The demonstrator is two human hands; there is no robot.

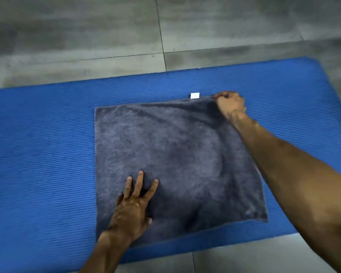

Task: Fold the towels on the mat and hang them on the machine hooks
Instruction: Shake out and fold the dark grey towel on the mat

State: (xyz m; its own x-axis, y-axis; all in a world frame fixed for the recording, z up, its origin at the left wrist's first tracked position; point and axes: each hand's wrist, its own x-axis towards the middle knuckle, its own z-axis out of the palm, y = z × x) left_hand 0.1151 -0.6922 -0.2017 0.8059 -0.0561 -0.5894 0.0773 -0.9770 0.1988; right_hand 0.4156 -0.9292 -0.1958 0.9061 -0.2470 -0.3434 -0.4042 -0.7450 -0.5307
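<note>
The left hand [133, 207] lies flat on the grey towel [175, 154], with the palm down and the fingers [139, 182] straight and a little spread; it presses on the near left part of the cloth and holds nothing. The right hand [229, 104] is at the far right corner of the same towel; its fingers are curled into a fist around the corner, so it grips the cloth there, and the edge of the towel rises a little toward this hand and makes a soft ridge along the far side. The right forearm crosses over the right border of the towel and hides a part of it.

The towel is spread open in one layer, almost square, on the blue mat [37, 154]; its near edge is just behind the left wrist, and its left edge runs just to the left of the left hand; the surface shows light and dark patches in the pile and some low wrinkles between the two hands. A small white tag [195, 95] sticks out from the far edge of the towel, just to the left of the right hand, and it lies on the mat.

The mat has fine ribs and extends far to the left of the left hand and also beyond the right hand; it lies on a grey floor [106, 36] of large tiles with thin dark joints, which shows beyond the right hand and also near the left forearm.
</note>
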